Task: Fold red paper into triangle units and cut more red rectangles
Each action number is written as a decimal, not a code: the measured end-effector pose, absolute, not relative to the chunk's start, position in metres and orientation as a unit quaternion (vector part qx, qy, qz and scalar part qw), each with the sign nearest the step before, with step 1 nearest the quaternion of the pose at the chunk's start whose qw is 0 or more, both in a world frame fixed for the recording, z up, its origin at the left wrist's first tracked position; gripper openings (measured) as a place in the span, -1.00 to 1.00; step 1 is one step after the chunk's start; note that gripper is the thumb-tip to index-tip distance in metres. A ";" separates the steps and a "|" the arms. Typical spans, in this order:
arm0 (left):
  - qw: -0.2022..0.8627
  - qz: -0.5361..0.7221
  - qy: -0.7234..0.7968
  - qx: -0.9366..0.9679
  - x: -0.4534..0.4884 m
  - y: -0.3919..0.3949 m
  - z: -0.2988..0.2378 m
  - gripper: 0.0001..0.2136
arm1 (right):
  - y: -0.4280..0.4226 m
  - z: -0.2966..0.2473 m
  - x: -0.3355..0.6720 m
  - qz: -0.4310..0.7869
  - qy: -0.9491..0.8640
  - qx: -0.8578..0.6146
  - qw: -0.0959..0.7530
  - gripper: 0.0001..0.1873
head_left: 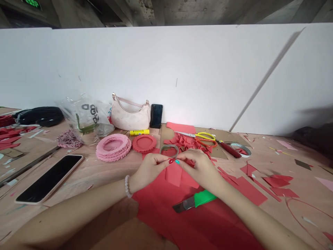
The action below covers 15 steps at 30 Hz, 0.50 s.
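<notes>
My left hand [150, 169] and my right hand [199, 167] meet at the table's middle, both pinching a small piece of red paper [173, 174] between thumb and fingers. The piece hangs down over a large red paper sheet [182, 218]. A green-handled utility knife [195, 201] lies on that sheet just under my right wrist. Beyond my fingertips lie a tape roll [169, 150] and a pile of folded red paper pieces [186, 142].
A phone [49, 178] lies at the left. Stacks of pink rings [113, 147] and red rings [144, 143], a glue stick [139, 132], scissors [200, 136], a pink handbag [130, 114], a plastic bag [85, 118] and a second phone [156, 116] stand behind. Red scraps [275, 182] litter the right.
</notes>
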<state>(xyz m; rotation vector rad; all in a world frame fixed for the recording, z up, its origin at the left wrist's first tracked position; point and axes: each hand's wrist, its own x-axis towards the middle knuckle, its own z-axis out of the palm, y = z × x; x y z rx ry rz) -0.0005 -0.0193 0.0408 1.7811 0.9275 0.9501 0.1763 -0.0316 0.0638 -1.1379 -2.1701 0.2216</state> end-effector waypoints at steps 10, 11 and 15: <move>0.405 0.344 0.360 0.767 0.002 -0.025 0.039 -0.69 | -0.039 0.072 0.172 0.113 -0.854 -0.398 0.316 -0.86; 0.400 0.341 0.359 0.771 0.002 -0.026 0.039 -0.69 | -0.040 0.072 0.172 0.114 -0.859 -0.386 0.318 -0.85; 0.415 0.336 0.364 0.763 0.003 -0.031 0.042 -0.68 | -0.039 0.076 0.176 0.154 -0.821 -0.403 0.373 -0.85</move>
